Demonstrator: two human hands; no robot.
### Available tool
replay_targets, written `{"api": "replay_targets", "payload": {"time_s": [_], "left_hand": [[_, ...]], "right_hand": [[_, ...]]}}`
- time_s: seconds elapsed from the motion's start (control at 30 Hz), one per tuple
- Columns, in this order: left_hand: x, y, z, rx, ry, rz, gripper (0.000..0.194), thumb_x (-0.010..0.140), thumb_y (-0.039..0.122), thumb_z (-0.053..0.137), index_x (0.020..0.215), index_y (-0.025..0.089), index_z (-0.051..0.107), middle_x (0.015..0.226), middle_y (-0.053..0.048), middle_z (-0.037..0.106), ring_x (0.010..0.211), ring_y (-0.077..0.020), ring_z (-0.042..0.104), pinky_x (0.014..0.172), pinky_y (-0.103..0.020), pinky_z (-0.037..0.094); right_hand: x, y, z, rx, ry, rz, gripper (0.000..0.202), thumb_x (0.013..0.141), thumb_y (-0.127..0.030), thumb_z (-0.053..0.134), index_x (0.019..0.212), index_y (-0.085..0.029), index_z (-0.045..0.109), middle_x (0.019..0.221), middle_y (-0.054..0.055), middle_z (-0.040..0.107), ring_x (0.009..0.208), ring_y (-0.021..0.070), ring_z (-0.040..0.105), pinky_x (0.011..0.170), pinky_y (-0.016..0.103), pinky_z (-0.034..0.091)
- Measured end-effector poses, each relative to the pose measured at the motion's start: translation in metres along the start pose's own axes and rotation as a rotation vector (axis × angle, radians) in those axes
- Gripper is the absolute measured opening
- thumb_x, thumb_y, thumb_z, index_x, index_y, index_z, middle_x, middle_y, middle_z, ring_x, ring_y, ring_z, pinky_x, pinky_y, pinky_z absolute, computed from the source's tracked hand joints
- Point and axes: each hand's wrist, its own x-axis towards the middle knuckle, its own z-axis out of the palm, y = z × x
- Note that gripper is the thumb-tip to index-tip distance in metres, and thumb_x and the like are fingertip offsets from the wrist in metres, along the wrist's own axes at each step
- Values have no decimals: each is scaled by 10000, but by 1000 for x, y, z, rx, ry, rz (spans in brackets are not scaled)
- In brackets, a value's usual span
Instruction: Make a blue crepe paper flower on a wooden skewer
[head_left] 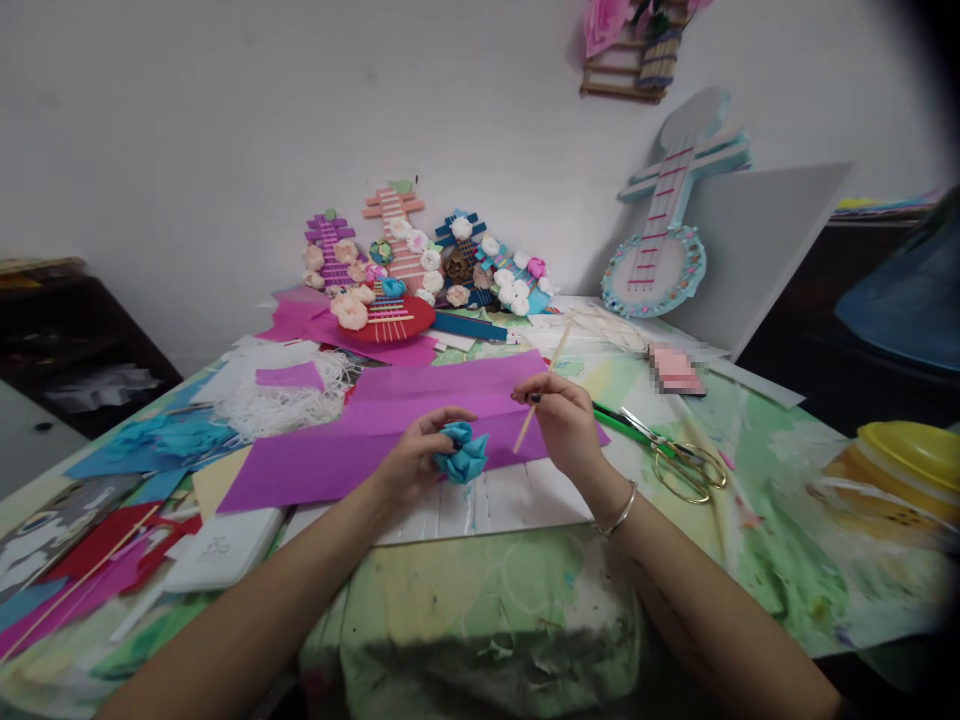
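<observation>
A blue paper flower (463, 455) with folded petals is pinched in my left hand (421, 450), just above the work surface. My right hand (559, 410) grips a thin wooden stick (523, 432) that slants between thumb and fingers, its lower end pointing down toward the flower but apart from it. Beneath both hands lie purple paper sheets (300, 465) and a white board (525, 500) with glossy streaks. Close to my right wrist rest scissors with gold handles (686, 470) and a green-handled tool (619, 420).
Decorated instrument-shaped crafts (394, 250) lean on the wall at the back. White shredded paper (289, 400), blue paper (161, 440) and a white box (225, 550) lie left. A yellow-lidded tub (907, 470) stands right, and a larger blue-white instrument craft (660, 220) is behind.
</observation>
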Motion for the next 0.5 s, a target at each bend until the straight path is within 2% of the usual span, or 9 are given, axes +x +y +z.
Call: {"api": "replay_targets", "payload": {"time_s": [0.1,0.17,0.23,0.3,0.5], "left_hand": [[0,-1,1,5,26,54,347,536,104,626,878,156,641,616,21,583,461,-87,534,443,-204,418],[2,-3,2,23,75,135,310,538,116,649,846,144,635,620,24,582,464,-81,531,447,-198,416],[4,-5,1,59,135,215,285,541,134,674,822,136,625,641,19,591,479,-82,535,453,-197,415],[7,-8,-1,104,178,263,279,552,156,689,820,136,613,667,11,601,507,-91,546,469,-203,420],[9,-11,-8,349,231,424,213,571,133,683,761,148,587,682,29,572,598,-88,527,554,-192,426]], "right_hand": [[-1,-3,2,-52,54,96,67,667,-177,557,694,-168,617,566,-21,524,500,90,449,504,241,378],[-3,-4,6,-158,10,140,76,684,-237,602,696,-163,612,491,-47,448,435,73,370,428,220,298],[-6,-2,11,-278,-79,162,164,699,-317,626,682,-154,616,496,-40,446,448,72,361,420,215,271],[-9,1,16,-372,-145,156,217,690,-360,649,662,-148,616,543,-21,487,496,78,391,449,217,296],[-14,16,19,-515,-239,128,197,638,-318,703,694,-148,621,548,-32,479,506,79,382,459,213,289]]}}
